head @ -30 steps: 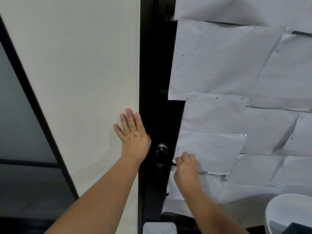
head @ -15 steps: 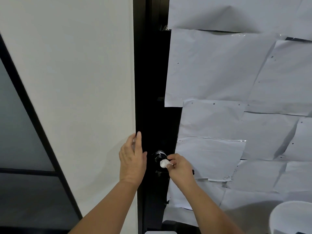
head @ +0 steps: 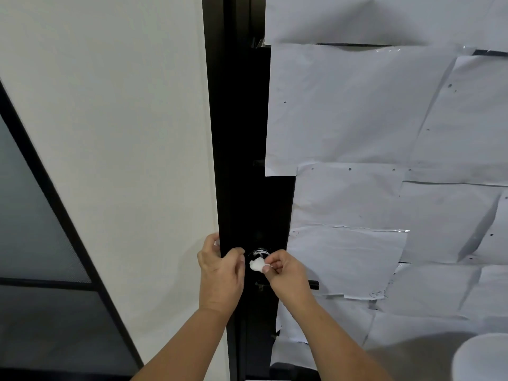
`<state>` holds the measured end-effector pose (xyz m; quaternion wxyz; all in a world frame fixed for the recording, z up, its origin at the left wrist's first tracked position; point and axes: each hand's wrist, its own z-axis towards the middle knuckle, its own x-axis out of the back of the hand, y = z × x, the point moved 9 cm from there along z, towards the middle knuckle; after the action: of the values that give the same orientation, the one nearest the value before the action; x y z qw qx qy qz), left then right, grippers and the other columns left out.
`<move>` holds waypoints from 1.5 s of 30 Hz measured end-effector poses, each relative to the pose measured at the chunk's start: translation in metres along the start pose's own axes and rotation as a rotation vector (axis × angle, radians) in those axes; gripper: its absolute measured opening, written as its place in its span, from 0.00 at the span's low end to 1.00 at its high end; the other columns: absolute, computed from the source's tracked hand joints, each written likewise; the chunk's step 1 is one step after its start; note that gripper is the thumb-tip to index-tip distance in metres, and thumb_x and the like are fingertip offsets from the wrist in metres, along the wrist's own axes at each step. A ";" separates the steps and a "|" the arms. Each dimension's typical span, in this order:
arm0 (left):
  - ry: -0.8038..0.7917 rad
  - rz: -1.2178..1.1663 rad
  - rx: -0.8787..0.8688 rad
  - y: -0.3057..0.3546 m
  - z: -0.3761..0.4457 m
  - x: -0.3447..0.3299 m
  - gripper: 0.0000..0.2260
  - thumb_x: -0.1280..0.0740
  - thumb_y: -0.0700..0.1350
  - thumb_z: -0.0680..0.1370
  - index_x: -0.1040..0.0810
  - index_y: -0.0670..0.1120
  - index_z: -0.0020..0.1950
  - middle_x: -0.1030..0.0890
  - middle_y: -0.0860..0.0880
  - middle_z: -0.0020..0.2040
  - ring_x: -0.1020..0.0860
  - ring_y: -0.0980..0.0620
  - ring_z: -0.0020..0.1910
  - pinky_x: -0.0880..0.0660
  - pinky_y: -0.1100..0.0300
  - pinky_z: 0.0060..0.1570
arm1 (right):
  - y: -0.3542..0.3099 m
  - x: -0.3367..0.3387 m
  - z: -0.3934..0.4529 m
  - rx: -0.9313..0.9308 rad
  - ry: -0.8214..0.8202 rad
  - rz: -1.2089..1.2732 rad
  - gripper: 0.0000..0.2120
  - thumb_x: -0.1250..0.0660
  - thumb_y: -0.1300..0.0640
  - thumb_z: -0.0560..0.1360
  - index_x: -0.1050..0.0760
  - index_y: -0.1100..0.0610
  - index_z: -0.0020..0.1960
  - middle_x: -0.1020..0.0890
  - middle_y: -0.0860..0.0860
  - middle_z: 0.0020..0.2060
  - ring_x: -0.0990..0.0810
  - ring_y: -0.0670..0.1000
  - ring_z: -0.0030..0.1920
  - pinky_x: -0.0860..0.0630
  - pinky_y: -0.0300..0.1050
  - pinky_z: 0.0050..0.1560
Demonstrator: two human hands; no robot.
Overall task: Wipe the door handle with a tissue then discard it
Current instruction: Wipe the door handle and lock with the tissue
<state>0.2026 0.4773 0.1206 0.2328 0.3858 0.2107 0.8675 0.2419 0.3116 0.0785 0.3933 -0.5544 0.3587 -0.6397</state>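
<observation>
A small wad of white tissue is pinched in the fingertips of my right hand, just below the round shiny lock piece on the black door stile. The black lever door handle is mostly hidden behind my right hand; only its tip shows to the right. My left hand is curled at the edge of the black door frame, its fingertips close to the tissue. Whether the left fingers touch the tissue I cannot tell.
The door on the right is covered with overlapping white paper sheets. A cream wall lies left of the frame, with a dark glass panel further left. A white round bin rim shows at the bottom right.
My left hand came off the wall, curled and moved right toward the tissue. My right hand rose from the lever handle to the lock piece, with the tissue now showing at its fingertips.
</observation>
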 end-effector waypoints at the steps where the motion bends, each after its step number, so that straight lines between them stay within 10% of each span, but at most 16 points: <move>1: -0.010 -0.008 -0.006 -0.001 -0.001 -0.002 0.03 0.32 0.45 0.76 0.20 0.53 0.46 0.39 0.50 0.67 0.38 0.51 0.59 0.28 0.58 0.53 | -0.001 -0.001 0.000 0.003 -0.005 0.010 0.06 0.33 0.62 0.74 0.25 0.50 0.45 0.20 0.46 0.39 0.21 0.44 0.41 0.25 0.36 0.40; 14: -0.195 0.073 -0.005 -0.007 -0.022 -0.025 0.01 0.31 0.54 0.74 0.21 0.59 0.44 0.64 0.50 0.78 0.52 0.43 0.75 0.40 0.49 0.70 | 0.000 -0.004 0.000 -0.005 -0.024 0.110 0.07 0.34 0.62 0.75 0.23 0.50 0.48 0.19 0.47 0.40 0.20 0.44 0.42 0.24 0.35 0.41; 21: -0.009 0.061 0.044 0.004 -0.019 -0.003 0.07 0.25 0.43 0.70 0.20 0.53 0.40 0.38 0.46 0.72 0.33 0.45 0.63 0.33 0.53 0.59 | -0.004 0.002 -0.004 0.017 -0.071 0.115 0.05 0.36 0.57 0.77 0.22 0.50 0.46 0.18 0.47 0.41 0.21 0.44 0.43 0.25 0.36 0.44; 26: -0.101 -0.130 0.083 0.002 -0.020 -0.016 0.02 0.29 0.39 0.74 0.21 0.46 0.44 0.29 0.58 0.54 0.29 0.66 0.50 0.31 0.74 0.49 | 0.000 0.006 -0.004 -0.040 -0.099 0.163 0.07 0.37 0.57 0.77 0.22 0.50 0.43 0.19 0.51 0.39 0.23 0.48 0.40 0.26 0.39 0.41; 35: -0.093 -1.096 0.936 -0.029 -0.038 -0.038 0.03 0.40 0.37 0.81 0.28 0.40 0.48 0.17 0.39 0.51 0.17 0.41 0.49 0.20 0.49 0.50 | 0.011 0.017 0.000 -0.133 -0.125 0.310 0.12 0.40 0.60 0.79 0.23 0.51 0.40 0.20 0.50 0.38 0.23 0.50 0.42 0.25 0.45 0.47; 45: -0.121 -0.897 0.776 -0.015 -0.029 -0.036 0.05 0.37 0.33 0.78 0.27 0.41 0.51 0.19 0.38 0.48 0.18 0.44 0.44 0.19 0.52 0.44 | -0.009 -0.001 -0.004 -0.055 -0.342 0.243 0.03 0.33 0.53 0.76 0.23 0.49 0.49 0.20 0.48 0.43 0.21 0.47 0.45 0.24 0.39 0.42</move>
<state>0.2055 0.4633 0.0745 0.4302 0.3646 0.6412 0.5205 0.2367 0.3162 0.0856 0.5075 -0.6182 0.3683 -0.4740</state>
